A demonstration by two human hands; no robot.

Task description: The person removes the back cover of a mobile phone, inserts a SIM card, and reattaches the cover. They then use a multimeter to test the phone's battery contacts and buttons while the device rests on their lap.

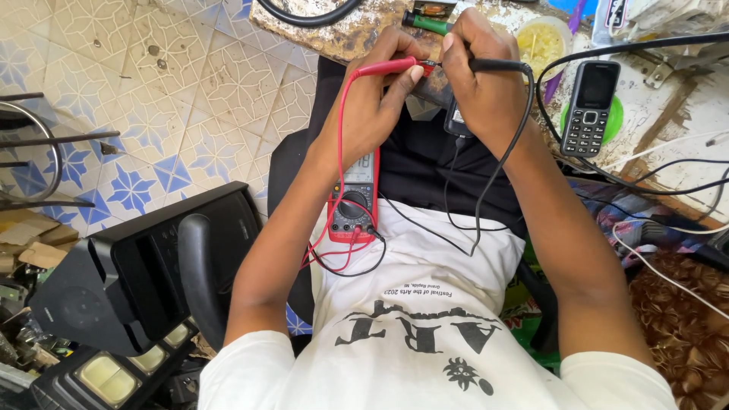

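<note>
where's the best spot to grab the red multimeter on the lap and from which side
Probably the lower body of the red multimeter, around the dial, gripped across its two long red edges. Come from above on the left side: it lies face-up on the lap, the left hand's forearm crosses its upper part, and red and black leads plug in at its bottom.

multimeter (355, 199) on lap, phone (591, 107) on bench (668, 121) at right

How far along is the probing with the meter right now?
Done: the multimeter lies on the lap with red and black leads plugged in and its display lit. In hand: the left hand holds the red probe and the right hand the black probe, tips meeting at a small part at the bench edge. Left: any reading is too small to tell; the black keypad phone lies untouched.
</note>
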